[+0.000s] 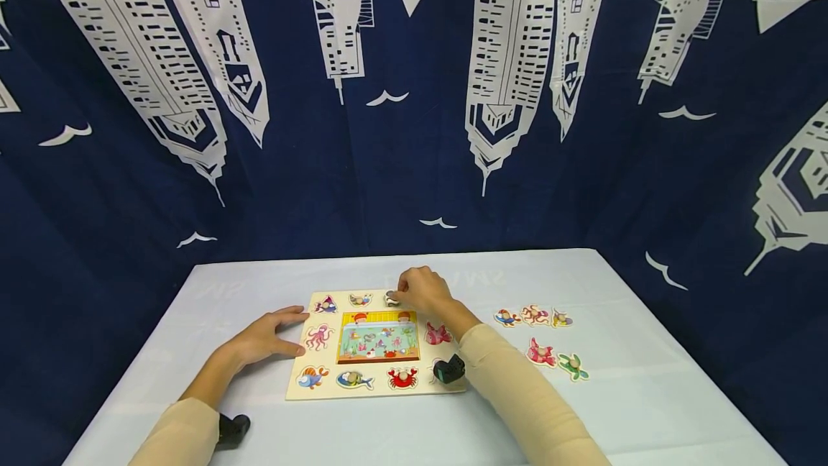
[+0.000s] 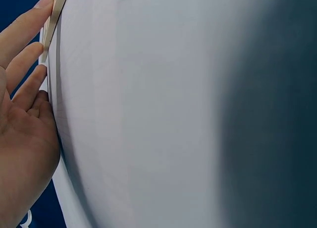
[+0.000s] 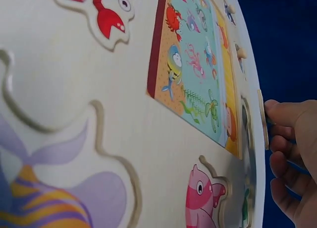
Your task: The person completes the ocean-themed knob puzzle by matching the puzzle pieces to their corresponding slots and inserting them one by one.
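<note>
A wooden puzzle board (image 1: 296, 385) with sea-animal shapes around a central aquarium picture (image 1: 379, 336) lies on the table. My left hand (image 1: 261, 336) has its thumb and fingers spread against the board's left edge; its fingertips touch that edge in the left wrist view. At the board's far edge, my right hand (image 1: 423, 290) pinches a thin puzzle piece (image 3: 263, 120), seen edge-on in the right wrist view. The piece's picture is mostly hidden by the fingers. A crab piece (image 1: 403, 378) and a blue fish piece (image 1: 354, 380) sit along the near edge.
Several loose pieces lie right of the board, among them an octopus piece (image 1: 535, 315), a pink piece (image 1: 540, 352) and a green turtle piece (image 1: 573, 367). A white cloth covers the table (image 1: 647, 408). Behind it hangs a dark blue patterned curtain (image 1: 414, 164).
</note>
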Action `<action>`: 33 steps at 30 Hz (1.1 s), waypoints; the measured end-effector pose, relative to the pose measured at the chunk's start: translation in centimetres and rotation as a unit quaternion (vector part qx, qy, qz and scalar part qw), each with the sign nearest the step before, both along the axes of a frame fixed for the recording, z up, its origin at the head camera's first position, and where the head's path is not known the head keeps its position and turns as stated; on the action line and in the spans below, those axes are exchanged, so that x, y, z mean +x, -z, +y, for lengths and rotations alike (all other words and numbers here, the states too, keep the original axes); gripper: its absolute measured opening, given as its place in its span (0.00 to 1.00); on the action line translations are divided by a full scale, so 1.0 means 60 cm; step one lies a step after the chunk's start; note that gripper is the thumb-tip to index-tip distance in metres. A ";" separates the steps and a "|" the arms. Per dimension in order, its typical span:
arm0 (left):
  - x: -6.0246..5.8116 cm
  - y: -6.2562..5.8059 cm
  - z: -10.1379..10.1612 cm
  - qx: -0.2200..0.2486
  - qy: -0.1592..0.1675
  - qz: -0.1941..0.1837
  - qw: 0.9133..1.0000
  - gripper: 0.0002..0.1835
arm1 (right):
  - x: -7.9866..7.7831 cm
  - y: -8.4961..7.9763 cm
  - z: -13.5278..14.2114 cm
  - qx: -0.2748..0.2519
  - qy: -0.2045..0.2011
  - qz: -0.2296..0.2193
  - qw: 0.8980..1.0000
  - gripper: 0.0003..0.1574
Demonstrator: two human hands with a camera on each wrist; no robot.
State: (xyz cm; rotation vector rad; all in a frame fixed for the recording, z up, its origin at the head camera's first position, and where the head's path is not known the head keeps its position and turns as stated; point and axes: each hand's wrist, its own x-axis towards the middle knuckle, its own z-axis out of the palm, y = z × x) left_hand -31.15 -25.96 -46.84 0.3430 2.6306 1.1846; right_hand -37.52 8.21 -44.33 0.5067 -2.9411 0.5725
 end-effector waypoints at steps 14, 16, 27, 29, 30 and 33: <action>0.000 -0.001 0.003 -0.007 -0.002 0.002 1.000 0.46 | -0.008 0.022 -0.004 0.010 0.019 -0.013 1.000 0.16; 0.000 -0.001 0.003 -0.006 -0.003 0.002 1.000 0.46 | -0.009 0.024 -0.006 0.014 0.021 -0.011 1.000 0.16; 0.003 0.000 0.002 -0.007 -0.003 0.003 1.000 0.46 | -0.005 0.024 -0.011 0.020 0.019 -0.005 1.000 0.15; 0.004 0.000 0.002 -0.005 -0.003 0.002 1.000 0.46 | -0.004 0.024 -0.011 0.023 0.021 -0.006 0.999 0.15; 0.004 0.000 0.002 -0.004 -0.003 0.002 1.000 0.46 | -0.004 0.024 -0.012 0.024 0.022 -0.007 0.999 0.15; 0.003 -0.001 0.002 -0.002 -0.003 0.003 1.000 0.46 | -0.005 0.022 -0.012 0.029 0.024 -0.014 0.999 0.15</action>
